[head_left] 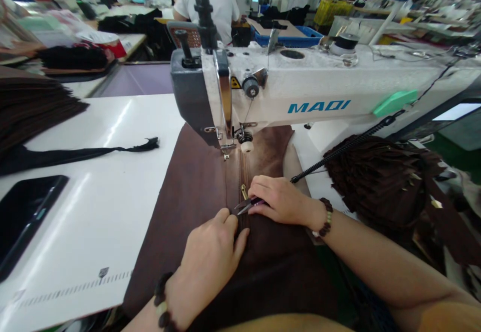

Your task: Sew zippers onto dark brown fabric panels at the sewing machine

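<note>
Near the centre of the frame, our right hand [280, 200] has its fingers closed around small scissors [252, 203], the blades parted at the zipper [244, 165]. Lower and to the left, our left hand [210, 244] lays bent fingers on the brown sheet [188, 196]; we cannot tell whether they pinch it. The sheet fills the lower middle, reaching under the sewing machine [319, 78].

Glare streaks on white table [108, 206]; edges stretched, background soft
</note>
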The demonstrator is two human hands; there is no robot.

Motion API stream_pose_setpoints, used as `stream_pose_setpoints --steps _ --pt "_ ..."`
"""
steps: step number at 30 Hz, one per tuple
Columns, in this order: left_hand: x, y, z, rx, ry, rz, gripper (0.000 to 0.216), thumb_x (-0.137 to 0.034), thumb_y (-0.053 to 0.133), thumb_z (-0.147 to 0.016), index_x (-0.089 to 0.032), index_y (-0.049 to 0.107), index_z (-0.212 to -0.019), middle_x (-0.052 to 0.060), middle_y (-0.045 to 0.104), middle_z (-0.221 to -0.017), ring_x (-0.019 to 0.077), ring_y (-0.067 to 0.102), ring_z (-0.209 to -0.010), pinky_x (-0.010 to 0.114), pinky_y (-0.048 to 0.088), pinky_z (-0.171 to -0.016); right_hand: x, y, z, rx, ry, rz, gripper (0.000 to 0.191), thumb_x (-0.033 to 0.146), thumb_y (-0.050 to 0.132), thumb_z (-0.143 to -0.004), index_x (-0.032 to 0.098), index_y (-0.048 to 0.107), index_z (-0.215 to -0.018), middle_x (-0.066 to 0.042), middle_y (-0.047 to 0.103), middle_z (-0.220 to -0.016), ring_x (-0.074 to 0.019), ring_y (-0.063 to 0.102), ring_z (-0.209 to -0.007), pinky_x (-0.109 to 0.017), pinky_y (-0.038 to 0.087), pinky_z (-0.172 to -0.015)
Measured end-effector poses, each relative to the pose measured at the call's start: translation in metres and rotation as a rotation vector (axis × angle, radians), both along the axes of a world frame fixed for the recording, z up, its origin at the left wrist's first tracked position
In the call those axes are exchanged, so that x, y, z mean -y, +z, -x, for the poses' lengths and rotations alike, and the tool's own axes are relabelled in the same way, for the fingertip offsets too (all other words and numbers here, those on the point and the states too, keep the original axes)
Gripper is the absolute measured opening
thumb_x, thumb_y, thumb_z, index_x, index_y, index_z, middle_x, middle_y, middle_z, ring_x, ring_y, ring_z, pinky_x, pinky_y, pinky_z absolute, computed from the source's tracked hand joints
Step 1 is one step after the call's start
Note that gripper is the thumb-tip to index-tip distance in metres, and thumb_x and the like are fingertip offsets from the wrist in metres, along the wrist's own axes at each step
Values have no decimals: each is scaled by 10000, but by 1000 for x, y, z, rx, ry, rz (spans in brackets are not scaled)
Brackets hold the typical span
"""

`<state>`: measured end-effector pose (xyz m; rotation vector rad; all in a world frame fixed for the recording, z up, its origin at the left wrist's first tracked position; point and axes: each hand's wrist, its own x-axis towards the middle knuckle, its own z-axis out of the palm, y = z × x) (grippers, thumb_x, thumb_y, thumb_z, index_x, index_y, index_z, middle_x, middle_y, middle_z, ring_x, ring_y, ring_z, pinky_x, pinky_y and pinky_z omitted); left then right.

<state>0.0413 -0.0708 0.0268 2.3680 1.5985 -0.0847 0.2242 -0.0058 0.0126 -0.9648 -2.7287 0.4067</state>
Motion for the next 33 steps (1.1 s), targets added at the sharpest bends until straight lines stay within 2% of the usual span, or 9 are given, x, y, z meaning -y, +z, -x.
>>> stream_pose_setpoints --steps 4,11,20,25,28,33 --pt "-2 3 0 7 -16 24 181 -244 416 -881 -175 543 -772 29 533 -773 167 566 -645 270 422 -586 -4 4 -5 27 56 51 324 464 422 -869 157 527 -864 -29 520 -869 -127 478 -772 -237 336 -624" --pt "-4 10 2 5 -33 79 160 -324 537 -816 -173 534 -762 21 518 -785 174 546 -641 285 419 -593 -5 9 -6 60 58 77 305 448 436 -869 156 522 -858 -25 517 -867 -122 477 -764 -232 325 -617" --pt "-5 12 3 50 -35 101 97 -210 462 -809 -174 529 -749 22 521 -779 161 539 -621 277 401 -585 -1 9 -3 69 58 69 309 455 425 -871 161 522 -861 -23 518 -867 -124 480 -766 -241 338 -606" --pt "-5 10 -2 13 -9 82 164 -158 409 -810 -170 550 -727 34 546 -761 165 562 -609 278 406 -576 -4 13 4 111 92 -9 295 439 436 -870 156 516 -851 -31 512 -872 -129 477 -762 -243 346 -604" --pt "-3 9 -7 -27 13 94 188 -182 403 -828 -166 561 -727 41 569 -752 169 584 -601 271 413 -558 -8 15 8 151 136 -59 287 428 421 -878 158 515 -852 -34 504 -887 -128 478 -741 -246 351 -598" --pt "0 6 -12 -115 22 74 237 -165 348 -861 -154 567 -770 62 598 -719 200 604 -569 286 419 -502 -9 7 5 109 158 -111 325 451 380 -887 159 516 -847 -46 495 -942 -125 476 -742 -238 357 -600"
